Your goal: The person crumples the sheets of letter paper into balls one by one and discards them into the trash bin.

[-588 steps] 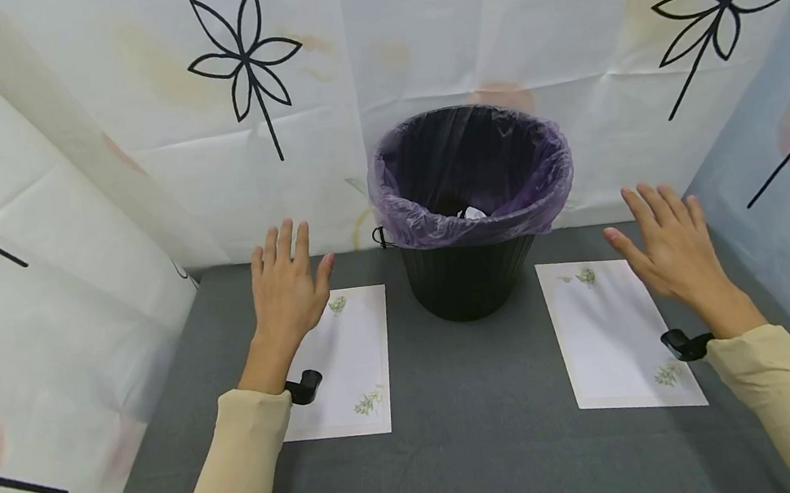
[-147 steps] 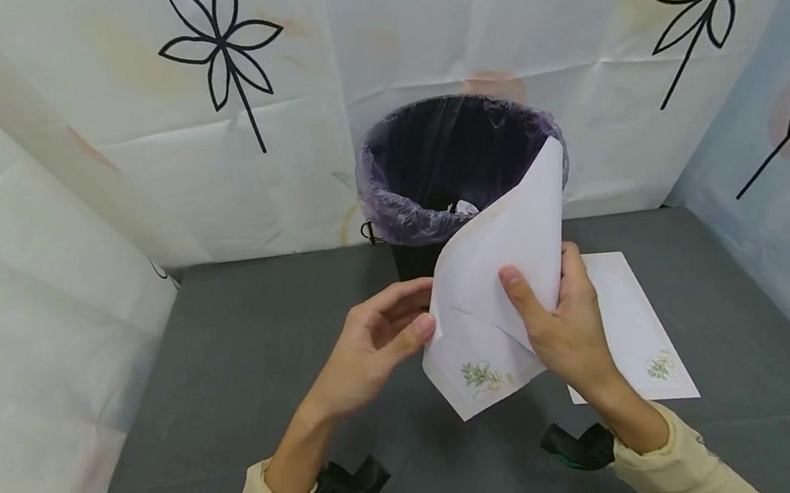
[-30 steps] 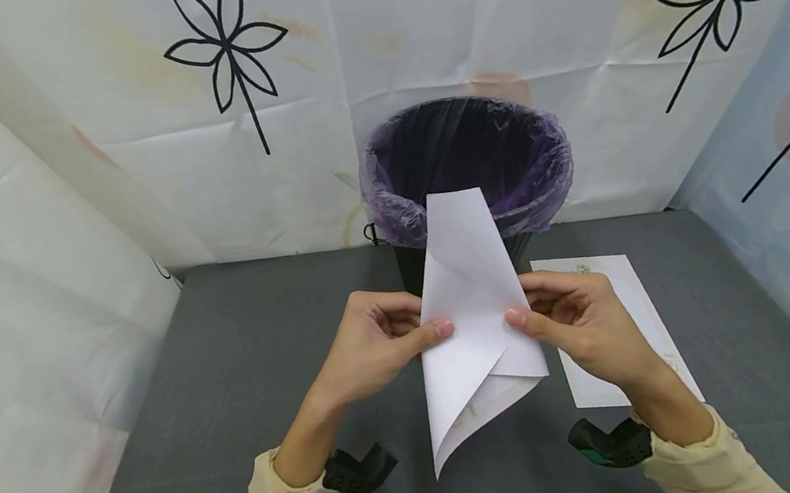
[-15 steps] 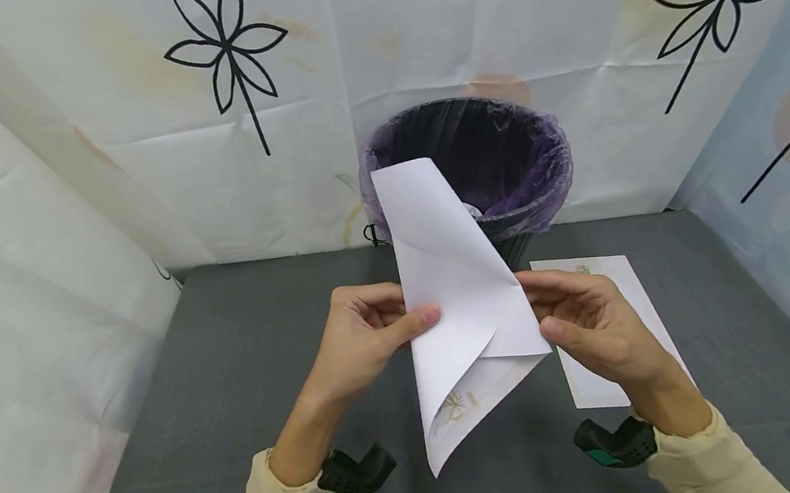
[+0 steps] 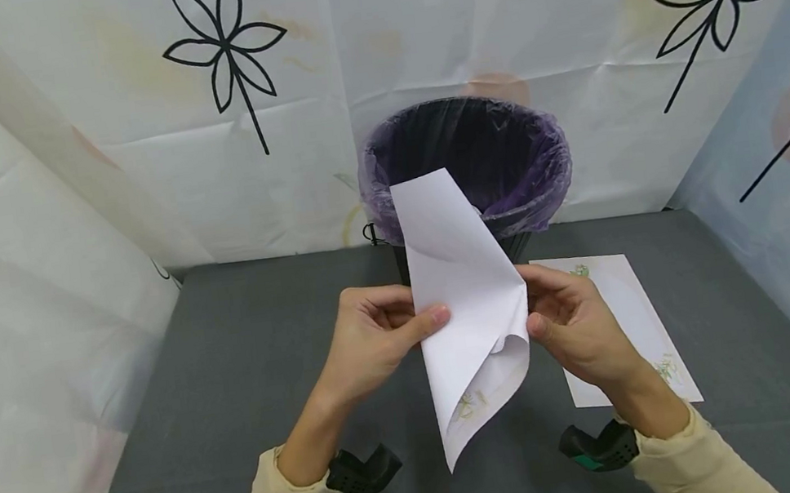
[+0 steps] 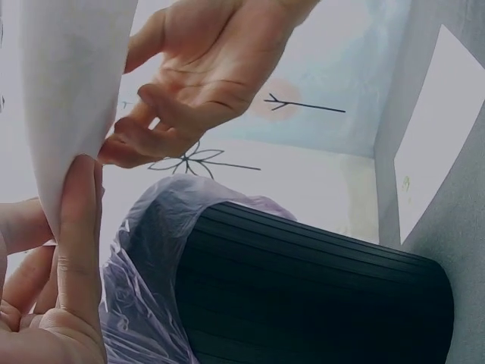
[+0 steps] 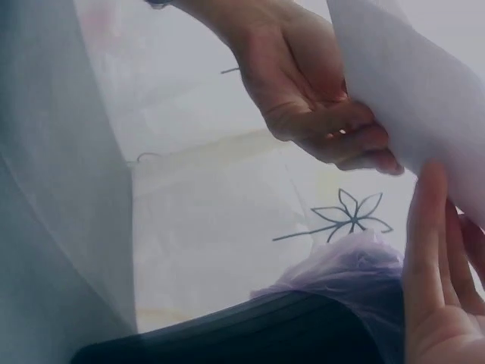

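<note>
Above the table (image 5: pixel 247 363): folded sheet (image 5: pixel 462 287), tilted, held in front of the bin (image 6: pixel 303 288).
Left hand (image 5: pixel 377 339): clamped on the sheet's left edge, thumb in front, fingers passing behind.
Right hand (image 5: pixel 579 331): thumb and fingers at the sheet's right edge; whether they pinch it cannot be told.
Hidden: most of the bin's front and part of the liner (image 5: pixel 540 196), behind sheet and hands; print inside the lower fold, partly covered.
Cut off: both sleeves, at the lower border; the sheet, in both wrist views.
Edges: lower right corner curling; lower tip pointing toward the person.
Room: gray surface stretching left of the left hand; second sheet (image 5: pixel 628 308) lying flat beyond the right.
Backdrop (image 5: pixel 326 164): pale, creased cloth with black flower outlines, just behind the bin.
</note>
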Demonstrator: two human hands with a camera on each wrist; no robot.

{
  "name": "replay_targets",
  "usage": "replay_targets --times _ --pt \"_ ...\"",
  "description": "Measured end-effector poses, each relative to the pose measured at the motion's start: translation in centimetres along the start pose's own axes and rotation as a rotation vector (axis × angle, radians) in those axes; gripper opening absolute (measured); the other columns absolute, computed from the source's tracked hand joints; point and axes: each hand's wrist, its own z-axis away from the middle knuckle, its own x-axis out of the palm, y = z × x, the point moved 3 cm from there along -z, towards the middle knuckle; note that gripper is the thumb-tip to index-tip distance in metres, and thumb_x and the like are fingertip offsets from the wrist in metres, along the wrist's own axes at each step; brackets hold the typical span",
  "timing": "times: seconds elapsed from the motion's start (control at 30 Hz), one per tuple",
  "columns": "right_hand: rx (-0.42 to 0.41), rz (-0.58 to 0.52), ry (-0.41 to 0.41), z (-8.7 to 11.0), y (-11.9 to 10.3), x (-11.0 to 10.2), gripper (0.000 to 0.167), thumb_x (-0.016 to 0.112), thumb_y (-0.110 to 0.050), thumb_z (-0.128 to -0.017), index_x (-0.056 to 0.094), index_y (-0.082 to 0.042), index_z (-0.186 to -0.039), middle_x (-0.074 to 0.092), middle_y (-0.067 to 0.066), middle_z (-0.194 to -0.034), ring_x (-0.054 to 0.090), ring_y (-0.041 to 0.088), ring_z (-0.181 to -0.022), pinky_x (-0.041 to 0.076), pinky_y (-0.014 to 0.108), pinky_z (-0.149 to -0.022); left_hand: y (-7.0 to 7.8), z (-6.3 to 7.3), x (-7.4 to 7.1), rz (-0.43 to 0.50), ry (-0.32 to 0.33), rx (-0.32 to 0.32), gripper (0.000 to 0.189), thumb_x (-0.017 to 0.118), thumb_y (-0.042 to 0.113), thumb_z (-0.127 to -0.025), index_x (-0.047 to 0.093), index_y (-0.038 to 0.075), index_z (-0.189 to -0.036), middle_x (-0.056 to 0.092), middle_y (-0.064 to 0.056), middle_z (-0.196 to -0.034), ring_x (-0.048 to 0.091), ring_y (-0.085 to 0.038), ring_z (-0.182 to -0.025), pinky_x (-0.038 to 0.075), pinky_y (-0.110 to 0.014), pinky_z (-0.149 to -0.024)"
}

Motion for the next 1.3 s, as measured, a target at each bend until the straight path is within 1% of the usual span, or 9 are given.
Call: replay_targets --times 0.17,0.37,0.53,0.63,0.77,0.93,1.0,1.13,1.3 --pt "0.012 0.096 0.103 0.0 -0.3 0.6 0.047 0.077 -0.019 -0.092 0.063 0.006 -0.129 0.067 0.008 -0.113 0.065 0.016 -0.095 0.058 0.026 -0.078 0.0 0.0 0.1 -0.033 0.007 0.001 0.021 0.073 -0.012 -0.085 0.071 -0.017 -0.105 0.073 -0.025 -0.1 0.075 -0.03 -0.081 0.062 -0.043 -0.071" --pt "0.029 0.088 0.156 -0.3 -0.6 1.0 0.034 0.075 0.001 -0.09 0.068 0.007 -0.123 0.069 0.014 -0.109 0.069 0.02 -0.093 0.06 0.03 -0.077 0.0 -0.1 0.1 -0.021 -0.009 -0.004 0.022 0.073 -0.012 -0.085 0.07 -0.018 -0.106 0.073 -0.025 -0.1 0.075 -0.031 -0.082 0.062 -0.043 -0.071" --pt "0.031 0.093 0.198 -0.5 -0.7 1.1 0.032 0.071 0.012 -0.089 0.069 0.009 -0.121 0.071 0.015 -0.108 0.071 0.022 -0.091 0.061 0.031 -0.077 0.1 -0.1 0.1 -0.01 -0.025 -0.006 0.024 0.073 -0.009 -0.087 0.069 -0.017 -0.109 0.072 -0.026 -0.103 0.075 -0.03 -0.084 0.062 -0.043 -0.072" --pt "0.025 0.099 0.222 -0.5 -0.7 1.1 0.034 0.068 0.018 -0.087 0.067 0.013 -0.121 0.072 0.018 -0.108 0.072 0.023 -0.091 0.061 0.032 -0.077 0.1 0.0 0.1 0.01 -0.049 -0.011 0.029 0.075 -0.002 -0.089 0.068 -0.015 -0.115 0.071 -0.024 -0.108 0.075 -0.03 -0.089 0.061 -0.043 -0.076" --pt "0.026 0.12 0.264 -0.7 -0.8 1.1 0.034 0.065 0.022 -0.086 0.064 0.018 -0.12 0.072 0.021 -0.107 0.073 0.024 -0.09 0.061 0.032 -0.077 0.1 0.2 0.1 0.074 -0.13 -0.005 0.053 0.082 0.01 -0.088 0.06 -0.009 -0.132 0.066 -0.023 -0.122 0.071 -0.033 -0.102 0.06 -0.046 -0.082" --pt "0.029 0.113 0.325 -0.7 -1.2 0.7 0.034 0.063 0.024 -0.087 0.064 0.018 -0.121 0.071 0.022 -0.108 0.072 0.026 -0.09 0.061 0.033 -0.075 0.4 0.4 0.1 0.117 -0.303 0.08 0.101 0.092 0.02 -0.077 0.033 -0.003 -0.155 0.05 -0.029 -0.143 0.061 -0.039 -0.119 0.057 -0.05 -0.088" --pt "0.027 0.103 0.328 -0.7 -1.3 0.7 0.034 0.063 0.024 -0.087 0.064 0.018 -0.121 0.071 0.022 -0.108 0.072 0.026 -0.09 0.061 0.034 -0.074 0.4 0.4 0.2 0.11 -0.332 0.114 0.109 0.093 0.023 -0.074 0.027 -0.001 -0.158 0.046 -0.029 -0.146 0.059 -0.039 -0.122 0.057 -0.05 -0.089" --pt "0.019 0.115 0.307 -0.7 -1.3 0.8 0.033 0.065 0.021 -0.088 0.065 0.016 -0.12 0.071 0.021 -0.106 0.072 0.025 -0.087 0.061 0.033 -0.072 0.2 0.3 0.6 0.091 -0.288 0.135 0.103 0.092 0.024 -0.076 0.033 -0.001 -0.156 0.048 -0.026 -0.144 0.062 -0.037 -0.117 0.057 -0.052 -0.087" --pt "0.003 0.141 0.264 -0.6 -1.4 1.2 0.033 0.065 0.019 -0.089 0.066 0.015 -0.121 0.071 0.018 -0.104 0.071 0.021 -0.083 0.061 0.03 -0.067 -0.1 0.3 0.9 0.022 -0.172 0.12 0.074 0.09 0.018 -0.08 0.052 -0.004 -0.14 0.061 -0.022 -0.124 0.068 -0.033 -0.1 0.059 -0.05 -0.082"
